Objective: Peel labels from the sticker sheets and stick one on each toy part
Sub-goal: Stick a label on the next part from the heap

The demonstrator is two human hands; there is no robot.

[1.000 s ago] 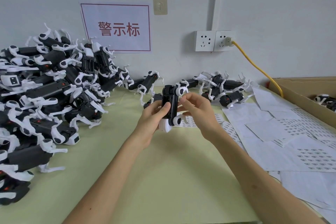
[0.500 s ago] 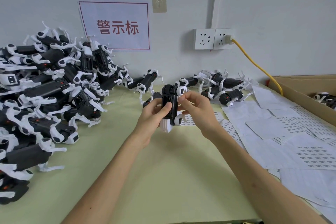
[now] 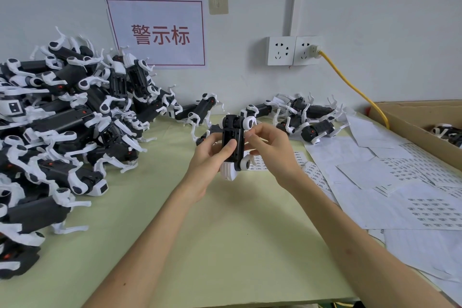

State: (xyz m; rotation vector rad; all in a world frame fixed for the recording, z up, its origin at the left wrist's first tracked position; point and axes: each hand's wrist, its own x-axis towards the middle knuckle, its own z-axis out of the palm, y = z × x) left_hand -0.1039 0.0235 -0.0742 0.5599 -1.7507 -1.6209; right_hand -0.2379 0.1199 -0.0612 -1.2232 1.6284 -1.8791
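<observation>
A pale green worktable (image 3: 225, 245) stretches beneath both forearms. To the left of the left hand, a tall heap of black-and-white toy parts (image 3: 62, 127) rises against the wall. Right of the right hand, white sticker sheets (image 3: 400, 182) lie overlapping, and beyond them stands a cardboard box (image 3: 412, 130) with more parts inside. Above the hands, a wall sign (image 3: 157, 32) carries red characters. Just beyond the hands lies a smaller cluster of parts (image 3: 307, 117), and a yellow cable (image 3: 355, 87) runs down from a wall socket (image 3: 293, 50). The left hand (image 3: 207, 160) grips one toy part (image 3: 232, 137) upright above the table, thumb across its black face. The right hand (image 3: 272, 150) curls its fingertips against the part's right edge; whether they pinch a label cannot be told.
</observation>
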